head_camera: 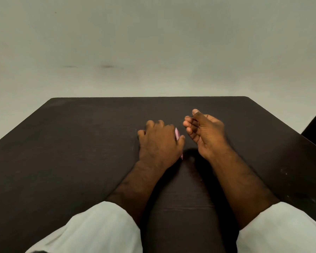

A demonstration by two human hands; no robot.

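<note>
right, the pink pen (177, 134) lies mid-desk under the left hand (159, 141), one end poking out at the hand's two o'clock, the thin tip showing at five o'clock by the wrist. the left hand is palm down, fingers curled over the pen, thumb hooked across the barrel. just beside it, at three o'clock, the right hand (206, 132) has its palm turned inward, thumb and fingertips pinching a thin dark strand (198, 126), too fine to tell what it is. all on the dark desk (71, 143), white sleeves (102, 229) at six o'clock, pale wall (153, 42) at twelve.
</note>
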